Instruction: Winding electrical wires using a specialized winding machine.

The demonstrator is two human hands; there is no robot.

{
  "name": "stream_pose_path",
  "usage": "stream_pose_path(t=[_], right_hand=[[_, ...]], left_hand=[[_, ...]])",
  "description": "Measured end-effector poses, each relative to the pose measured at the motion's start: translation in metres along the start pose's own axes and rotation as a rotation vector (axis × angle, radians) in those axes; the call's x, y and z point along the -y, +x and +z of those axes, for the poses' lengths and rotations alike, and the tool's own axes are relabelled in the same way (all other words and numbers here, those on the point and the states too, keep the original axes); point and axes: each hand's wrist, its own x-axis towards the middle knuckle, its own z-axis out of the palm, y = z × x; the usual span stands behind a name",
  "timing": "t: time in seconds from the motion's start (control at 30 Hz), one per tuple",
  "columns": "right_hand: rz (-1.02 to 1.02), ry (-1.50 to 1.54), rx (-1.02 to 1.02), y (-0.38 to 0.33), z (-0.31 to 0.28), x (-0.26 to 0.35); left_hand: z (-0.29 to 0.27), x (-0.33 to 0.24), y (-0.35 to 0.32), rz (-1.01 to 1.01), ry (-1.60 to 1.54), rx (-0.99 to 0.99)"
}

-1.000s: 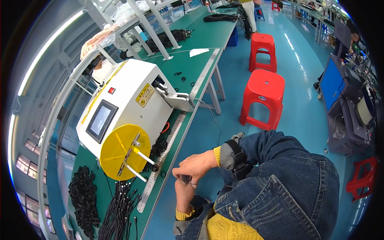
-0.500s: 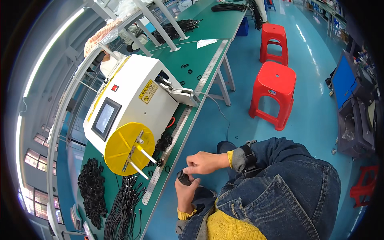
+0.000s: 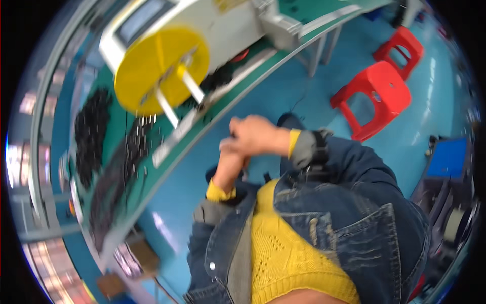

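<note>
I am seeing a yellow sweater (image 3: 283, 253) and a denim jacket (image 3: 349, 213) closest to my camera, both lying well below the wheel (image 3: 152, 61) in my view. A dark band (image 3: 319, 152) is circling the right wrist.

A little beyond, the hands are meeting just off the table's edge, to the lower right of the wheel. The right hand (image 3: 258, 134) is lying across the top, its fingers pointing toward the wheel; the left hand (image 3: 230, 164) is standing beneath, touching it. Both sets of fingers are sitting curled, with hardly a gap showing, but blur is covering the grip, so I cannot tell how firmly each is closing or which is holding. A dark thing (image 3: 233, 135) is showing as a sliver between them, below and right of the wheel. The hands are hiding the rest, so I cannot tell its long axis or where it is pointing.

Next, the table (image 3: 151, 185) is running diagonally under the wheel, a pale ruler (image 3: 174, 138) lying along its edge. Black cables (image 3: 109, 195) are lying below the wheel, and a black pile (image 3: 92, 137) is resting to its left.

The machine (image 3: 233, 30) is standing behind the wheel. Well to the wheel's right, two red stools (image 3: 385, 86) are standing near each other.
</note>
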Motion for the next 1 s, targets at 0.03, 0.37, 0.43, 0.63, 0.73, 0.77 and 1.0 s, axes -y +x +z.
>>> stream_pose_path(t=[0.03,0.37,0.43,0.63,0.73,0.77,1.0], right_hand=[[-0.034,0.122,0.047,0.01,0.004,-0.009],[0.175,0.66,0.314,0.018,0.023,-0.008],[0.158,0.551,0.411,0.015,0.03,-0.016],[-0.439,0.353,0.799,-0.001,0.0,0.008],[-0.712,0.646,0.946,0.007,-0.071,0.073],[-0.889,0.709,0.901,0.011,-0.088,0.089],[-1.245,0.884,0.667,0.023,-0.12,0.133]], left_hand=[[-0.008,-0.008,-0.003,-0.398,-0.682,0.141],[-0.056,-0.01,-0.053,-0.278,-1.661,-0.108],[-0.054,0.001,-0.063,-0.325,-1.698,-0.08],[-0.086,0.031,-0.09,-0.634,-1.435,0.056],[-0.237,-0.01,-0.088,0.066,-1.123,-0.574],[-0.294,-0.016,-0.1,0.028,-1.279,-0.76],[-0.313,-0.075,-0.105,0.289,-0.373,-1.006]])
